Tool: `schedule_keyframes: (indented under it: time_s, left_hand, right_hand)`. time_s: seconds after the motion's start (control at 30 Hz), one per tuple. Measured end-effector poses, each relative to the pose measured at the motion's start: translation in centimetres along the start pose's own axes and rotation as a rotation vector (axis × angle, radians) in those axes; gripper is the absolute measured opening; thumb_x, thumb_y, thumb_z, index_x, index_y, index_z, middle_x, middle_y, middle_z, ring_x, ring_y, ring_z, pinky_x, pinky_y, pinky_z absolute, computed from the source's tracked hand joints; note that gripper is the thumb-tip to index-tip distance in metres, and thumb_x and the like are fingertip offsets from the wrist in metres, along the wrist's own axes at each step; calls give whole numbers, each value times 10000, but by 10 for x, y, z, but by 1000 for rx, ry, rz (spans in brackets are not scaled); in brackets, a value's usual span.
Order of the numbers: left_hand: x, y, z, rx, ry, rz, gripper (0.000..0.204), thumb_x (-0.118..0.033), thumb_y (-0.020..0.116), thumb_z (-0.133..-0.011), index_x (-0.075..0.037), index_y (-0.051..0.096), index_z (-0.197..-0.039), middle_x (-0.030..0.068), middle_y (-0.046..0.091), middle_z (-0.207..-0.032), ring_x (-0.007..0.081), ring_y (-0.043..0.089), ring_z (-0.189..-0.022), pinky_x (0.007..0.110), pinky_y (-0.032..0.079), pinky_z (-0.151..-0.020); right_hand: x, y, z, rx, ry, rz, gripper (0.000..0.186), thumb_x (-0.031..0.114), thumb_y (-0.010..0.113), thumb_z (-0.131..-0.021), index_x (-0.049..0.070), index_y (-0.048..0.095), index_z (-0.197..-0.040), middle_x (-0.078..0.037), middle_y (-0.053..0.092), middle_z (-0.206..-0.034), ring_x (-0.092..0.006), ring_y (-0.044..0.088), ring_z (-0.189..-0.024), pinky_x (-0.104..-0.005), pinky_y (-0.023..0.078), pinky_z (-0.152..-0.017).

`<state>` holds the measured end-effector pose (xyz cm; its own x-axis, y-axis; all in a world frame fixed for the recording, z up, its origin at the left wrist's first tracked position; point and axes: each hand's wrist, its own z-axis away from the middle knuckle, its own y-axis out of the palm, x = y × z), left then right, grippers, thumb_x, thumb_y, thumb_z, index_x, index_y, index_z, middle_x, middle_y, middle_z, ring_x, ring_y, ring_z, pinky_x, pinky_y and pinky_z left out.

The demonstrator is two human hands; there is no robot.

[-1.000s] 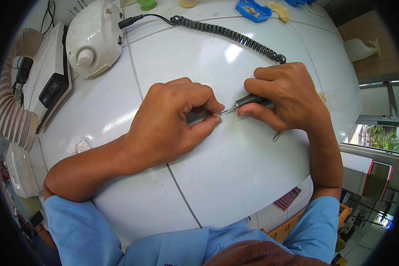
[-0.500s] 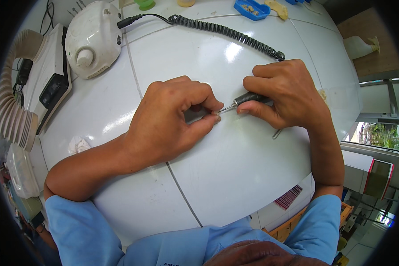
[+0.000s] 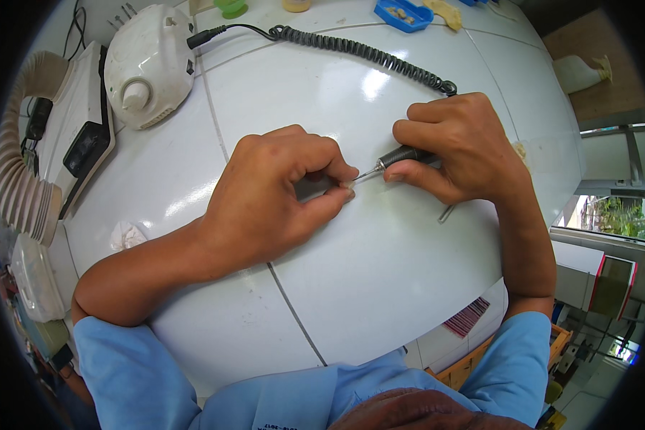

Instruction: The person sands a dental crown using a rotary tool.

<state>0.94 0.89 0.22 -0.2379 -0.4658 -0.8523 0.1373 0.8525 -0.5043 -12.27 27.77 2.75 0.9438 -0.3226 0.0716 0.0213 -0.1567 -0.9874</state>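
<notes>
My right hand (image 3: 457, 152) is closed round a black rotary handpiece (image 3: 401, 155), whose thin metal bur points left. Between the thumb and forefinger of my left hand (image 3: 283, 190) a tiny pale piece (image 3: 349, 184) is pinched, mostly covered by the fingertips; its kind cannot be made out. The bur's tip meets or nearly meets that piece. From behind my right hand a coiled black cord (image 3: 358, 49) runs to a white control box (image 3: 149, 68) with a round knob. A slim metal rod (image 3: 446, 213) lies on the table beneath my right wrist.
A ribbed beige hose (image 3: 11, 165) and a white unit with a black panel (image 3: 86, 147) stand at the left. Crumpled white tissue (image 3: 127, 235) lies by my left forearm. At the far edge are a blue tray (image 3: 406, 16) with small pale pieces and a green cup (image 3: 231, 7).
Both hands keep nearly the same pose. The handpiece and my right hand have shifted very slightly, with the bur still at my left fingertips.
</notes>
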Motion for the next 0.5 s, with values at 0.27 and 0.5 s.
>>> schedule_keyframes:
  time_s: [0.27, 0.5]
  left_hand:
    - [0, 0, 1, -4, -5, -14, 179, -15, 910, -890, 1, 861, -1061, 121, 806, -978, 218, 793, -895, 329, 627, -811]
    - [0, 0, 1, 0, 11, -15, 183, -11, 910, -892, 3, 861, -1067, 120, 808, -979, 216, 791, -894, 327, 624, -814]
  right_hand:
    - [1, -1, -1, 7, -9, 14, 517, 671, 756, -1011, 169, 749, -887, 9, 563, -680, -255, 654, -619, -446, 399, -538]
    - [3, 1, -2, -2, -14, 29, 543, 691, 742, -1015, 168, 756, -872, 10, 569, -674, -247, 652, -605, -434, 407, -535]
